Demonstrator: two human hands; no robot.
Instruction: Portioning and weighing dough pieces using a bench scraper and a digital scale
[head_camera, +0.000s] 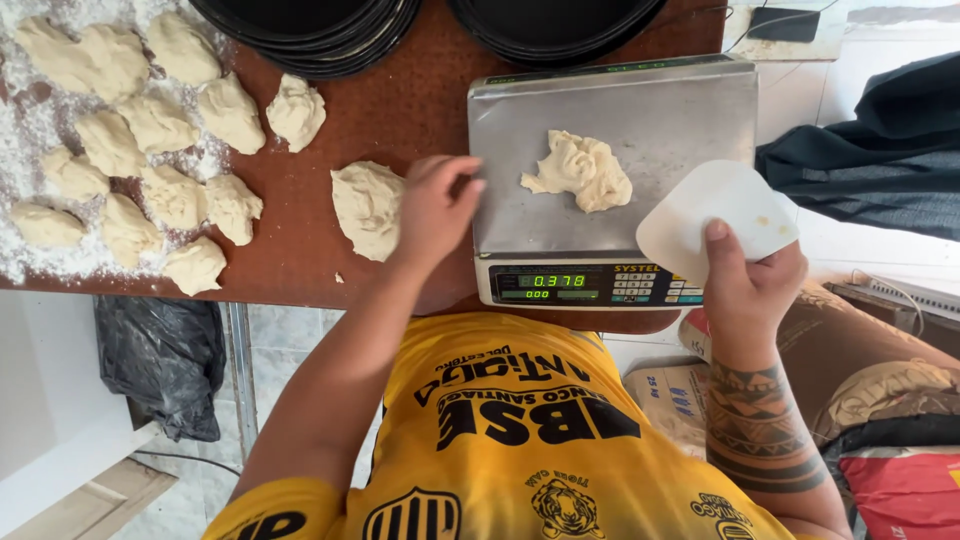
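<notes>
A pale lump of dough lies on the steel pan of a digital scale. My right hand grips a white plastic scraper over the scale's near right corner. My left hand hovers at the scale's left edge, fingers loosely curled and holding nothing. Beside it, on the brown table, lies another dough piece.
Several dough portions sit in flour at the table's left. Stacked black round pans stand at the far edge. A dark cloth lies right, sacks below right, and a black bag under the table.
</notes>
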